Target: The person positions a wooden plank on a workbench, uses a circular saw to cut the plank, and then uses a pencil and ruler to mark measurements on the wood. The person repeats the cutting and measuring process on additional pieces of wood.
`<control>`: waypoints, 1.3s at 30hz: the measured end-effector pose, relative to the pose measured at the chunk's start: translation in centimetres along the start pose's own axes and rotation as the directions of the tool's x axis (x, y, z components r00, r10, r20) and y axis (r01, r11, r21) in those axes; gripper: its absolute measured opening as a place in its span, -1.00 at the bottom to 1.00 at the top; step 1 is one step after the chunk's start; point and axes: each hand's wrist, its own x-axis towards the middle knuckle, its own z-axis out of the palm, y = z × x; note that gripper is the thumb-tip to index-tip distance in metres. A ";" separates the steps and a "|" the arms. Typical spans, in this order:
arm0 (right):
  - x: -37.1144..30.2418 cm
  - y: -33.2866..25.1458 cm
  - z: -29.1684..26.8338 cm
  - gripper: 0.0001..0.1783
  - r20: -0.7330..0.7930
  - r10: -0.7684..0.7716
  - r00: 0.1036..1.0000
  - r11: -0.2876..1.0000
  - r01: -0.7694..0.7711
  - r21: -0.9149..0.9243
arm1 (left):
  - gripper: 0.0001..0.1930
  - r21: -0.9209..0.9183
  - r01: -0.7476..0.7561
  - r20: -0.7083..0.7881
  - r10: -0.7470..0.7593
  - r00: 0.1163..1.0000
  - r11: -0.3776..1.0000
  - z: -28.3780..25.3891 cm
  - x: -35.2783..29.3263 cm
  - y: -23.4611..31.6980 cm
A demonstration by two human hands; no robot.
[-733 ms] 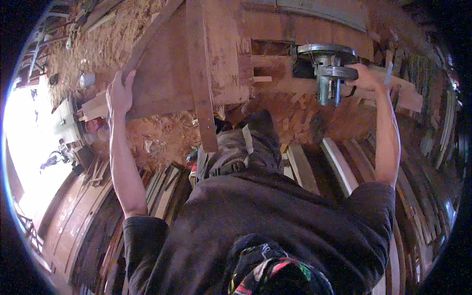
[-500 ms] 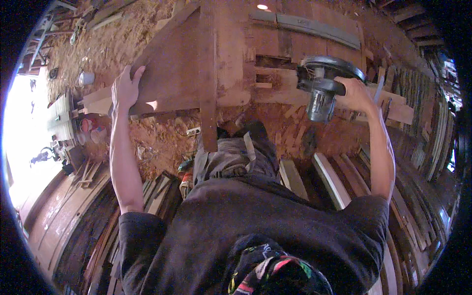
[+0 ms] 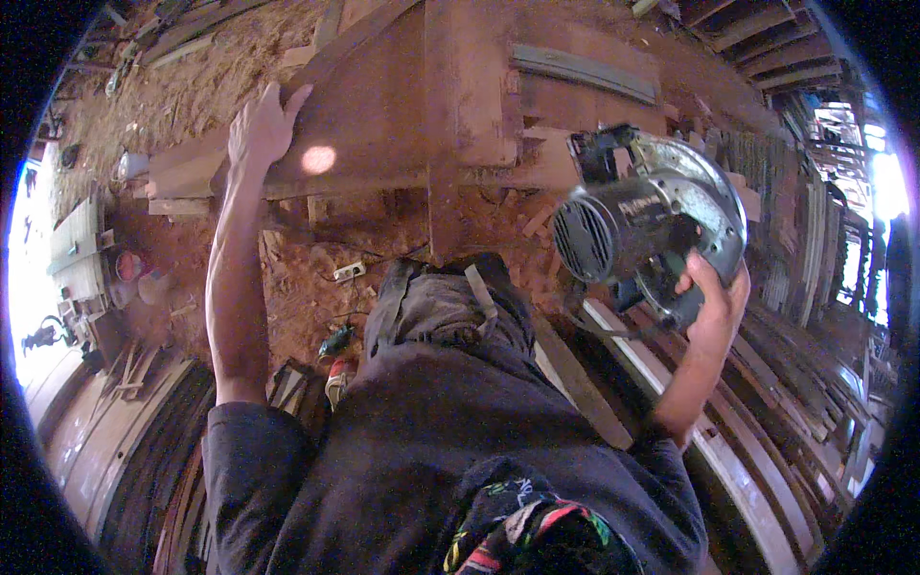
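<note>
My right hand (image 3: 714,292) is closed around the handle of a circular saw (image 3: 661,216), a dark motor housing with a pale metal guard. The saw hangs tilted in the air near my right side, its vented motor end toward the left. My left hand (image 3: 264,129) rests at the slanted left edge of a large brown wooden board (image 3: 369,105), thumb apart and fingers stretched out. A narrow wooden strip (image 3: 443,206) lies along the board and juts toward me past its near edge.
A long grey metal bar (image 3: 585,73) lies at the far right of the work surface. On the dusty ground sit a white power strip (image 3: 350,272) and a green tool (image 3: 335,340). Stacked planks (image 3: 125,450) flank me on the left, with more timber (image 3: 757,460) on the right.
The circular saw has come up off the wood, back toward me, and turned over in my right hand. My left hand stays by the board's edge. The view has shifted slightly.
</note>
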 end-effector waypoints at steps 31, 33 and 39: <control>-4.6 -2.6 6.9 -0.85 0.132 0.009 0.991 0.977 -0.036 0.209 | -0.28 -0.147 -0.088 -0.037 0.083 0.996 0.985 -5.5 -3.5 9.6; -4.3 -2.1 6.7 -0.86 0.126 0.010 0.992 0.974 -0.038 0.222 | -0.28 -0.144 -0.097 -0.036 0.093 0.995 0.985 -5.4 -3.9 9.7; -4.2 -1.8 6.6 -0.85 0.150 -0.023 0.988 0.971 -0.014 0.241 | -0.22 -0.194 -0.136 -0.036 0.132 0.991 0.972 -5.1 -4.5 9.1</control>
